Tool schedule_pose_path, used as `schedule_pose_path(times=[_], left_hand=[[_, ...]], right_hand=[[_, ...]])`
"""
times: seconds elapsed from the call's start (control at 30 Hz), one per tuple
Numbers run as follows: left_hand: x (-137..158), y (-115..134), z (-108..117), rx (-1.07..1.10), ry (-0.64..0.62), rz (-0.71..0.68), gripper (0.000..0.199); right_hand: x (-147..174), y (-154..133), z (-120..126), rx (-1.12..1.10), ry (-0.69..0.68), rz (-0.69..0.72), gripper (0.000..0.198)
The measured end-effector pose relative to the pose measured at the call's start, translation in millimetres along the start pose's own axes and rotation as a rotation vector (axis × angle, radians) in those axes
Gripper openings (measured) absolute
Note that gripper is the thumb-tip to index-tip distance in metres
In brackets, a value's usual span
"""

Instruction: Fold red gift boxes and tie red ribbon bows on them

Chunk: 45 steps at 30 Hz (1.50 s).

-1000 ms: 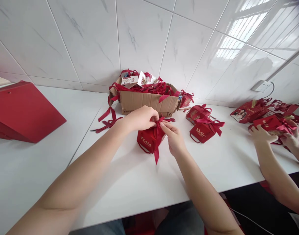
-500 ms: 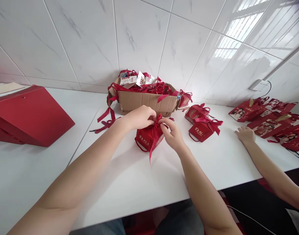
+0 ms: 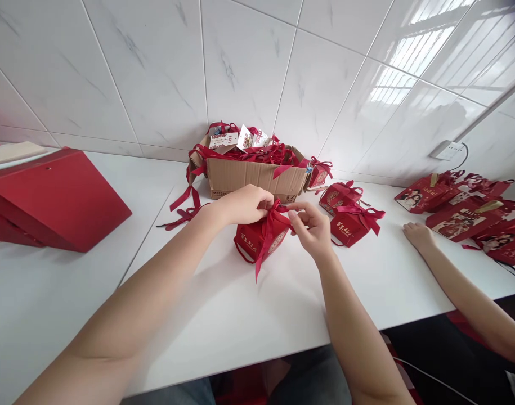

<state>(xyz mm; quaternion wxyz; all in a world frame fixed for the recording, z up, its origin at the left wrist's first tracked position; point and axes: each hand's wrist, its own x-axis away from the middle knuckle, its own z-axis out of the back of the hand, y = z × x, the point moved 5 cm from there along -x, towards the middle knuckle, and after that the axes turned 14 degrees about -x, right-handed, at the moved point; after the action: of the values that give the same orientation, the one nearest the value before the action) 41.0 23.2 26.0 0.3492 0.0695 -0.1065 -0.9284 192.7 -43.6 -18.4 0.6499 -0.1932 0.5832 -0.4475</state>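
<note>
"Red ribbon (image 3: 265, 239): who has it?"

"Both. Left hand (image 3: 252, 203) pinches it by the knot, fingertips partly hidden; right hand (image 3: 312, 228) grasps it just opposite."

"And the gift box (image 3: 246, 241)?"

"Standing on the white tabletop (image 3: 236, 320), beneath them. From it, the cardboard box (image 3: 249, 175) edge is close at twelve o'clock, two tied boxes (image 3: 349, 228) near three. Room opens toward six, to the table's front edge."
</note>
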Motion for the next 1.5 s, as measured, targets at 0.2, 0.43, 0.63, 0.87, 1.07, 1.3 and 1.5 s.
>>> schedule_pose_path(times=[0.2,0.43,0.63,0.87,1.07,1.3,1.5], left_hand=[[0.1,0.8,-0.9,-0.001,-0.008,-0.020,0.007],[2.1,4.9,0.0,-0.029,-0.025,-0.019,0.010],[1.5,11.5,-4.4,-0.076,-0.027,-0.064,0.015],[-0.2,6.7,-3.4,-0.055,-0.018,-0.085,0.019],[0.9,5.1,2.2,-0.084,0.016,-0.047,0.015],[2.5,2.9,5.4,-0.085,0.030,0.012,0.005],[2.3,-2.4,6.8,-0.079,0.039,0.013,0.004]], right_hand=[[-5.6,-5.1,10.3,0.246,0.192,0.195,0.025],[-11.5,21.9,19.1,0.144,0.263,0.001,0.026],[-9.9,17.9,-2.0,-0.060,-0.083,0.000,0.037],[-7.6,8.5,-6.1,0.000,-0.078,0.029,0.019],[-7.3,8.8,-3.9,-0.008,0.005,0.089,0.015],[-7.1,6.0,-3.0,0.003,0.003,0.144,0.011],[-6.8,6.7,-4.0,0.001,0.001,0.155,0.009]])
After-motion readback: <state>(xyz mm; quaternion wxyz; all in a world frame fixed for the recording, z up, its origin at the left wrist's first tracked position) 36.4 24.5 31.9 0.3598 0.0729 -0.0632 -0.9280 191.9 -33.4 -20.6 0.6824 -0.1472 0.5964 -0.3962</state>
